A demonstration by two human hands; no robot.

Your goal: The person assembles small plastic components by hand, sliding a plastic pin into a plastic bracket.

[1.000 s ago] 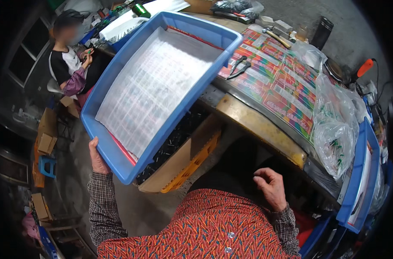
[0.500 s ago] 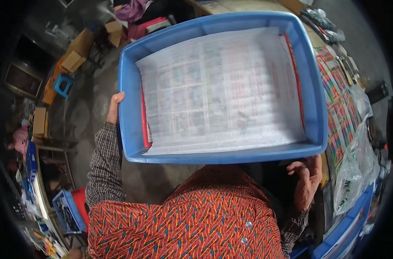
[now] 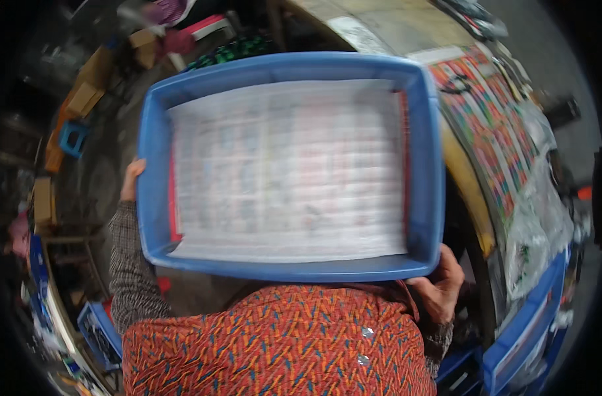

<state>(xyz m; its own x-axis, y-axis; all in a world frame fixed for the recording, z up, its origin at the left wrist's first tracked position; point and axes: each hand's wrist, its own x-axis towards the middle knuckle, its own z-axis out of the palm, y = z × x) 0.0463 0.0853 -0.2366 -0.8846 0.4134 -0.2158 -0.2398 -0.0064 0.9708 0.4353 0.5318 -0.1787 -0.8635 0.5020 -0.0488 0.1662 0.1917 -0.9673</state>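
Holding a rectangular blue plastic tray in front of a red garment with a multicoloured zigzag pattern, we had our left hand closed on its left wall; the fingertips were hidden behind it. Our right hand was at the near right corner, thumb and fingers partly bent and apart; we could not tell whether they bore any load. Inside the tray lay a thin white sheet with faint print, with red material showing beside its left edge.

Caution: if the right fingers carried little weight, the tray could tip toward that corner, and the sheet, apparently loose, could slide. The tray's right wall stood near the yellowish table edge; a swing rightward could knock it there or snag the clear plastic bag beyond.
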